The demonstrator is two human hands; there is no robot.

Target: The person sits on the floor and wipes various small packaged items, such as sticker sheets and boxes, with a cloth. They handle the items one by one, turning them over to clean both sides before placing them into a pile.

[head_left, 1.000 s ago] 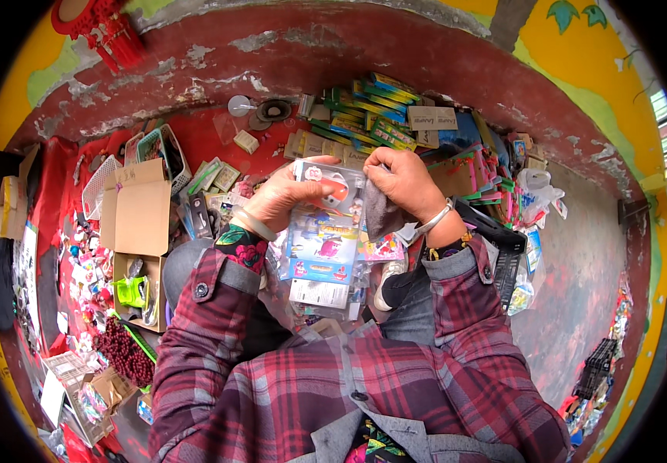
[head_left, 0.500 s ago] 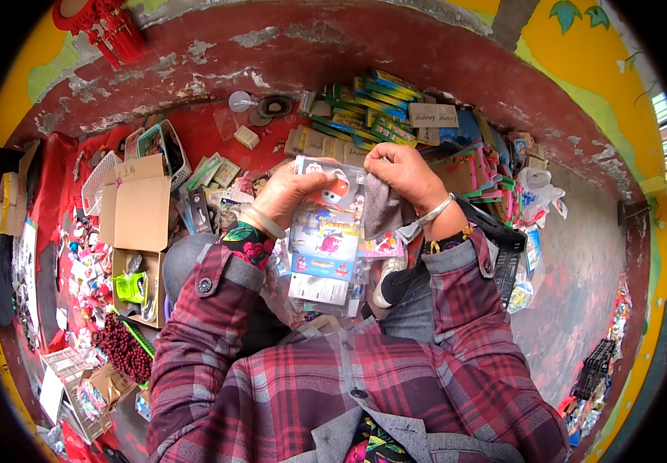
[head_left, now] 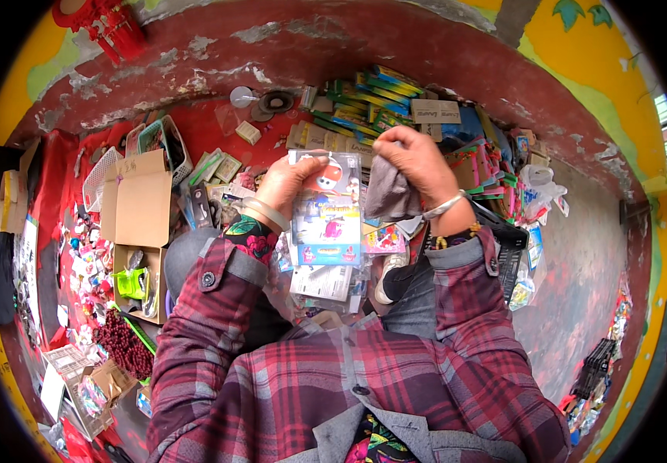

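My left hand (head_left: 283, 185) grips a clear plastic toy packet (head_left: 326, 208) with a colourful printed card inside, held upright in front of me. My right hand (head_left: 418, 158) is closed on a grey cloth (head_left: 390, 193) that hangs against the packet's right edge. Both forearms wear a red plaid shirt; a pale bangle sits on the left wrist and a bracelet on the right. More packets (head_left: 322, 282) lie in my lap below the held one.
An open cardboard box (head_left: 137, 208) stands at the left with small toys and a green item. Stacks of coloured boxed goods (head_left: 380, 108) lie ahead on a red cloth. A red curved wall (head_left: 426, 46) bounds the far side. Dark red bead strings (head_left: 121, 347) lie lower left.
Both hands have lifted the packet a little higher. My right hand now bunches the grey cloth against the packet's right side.
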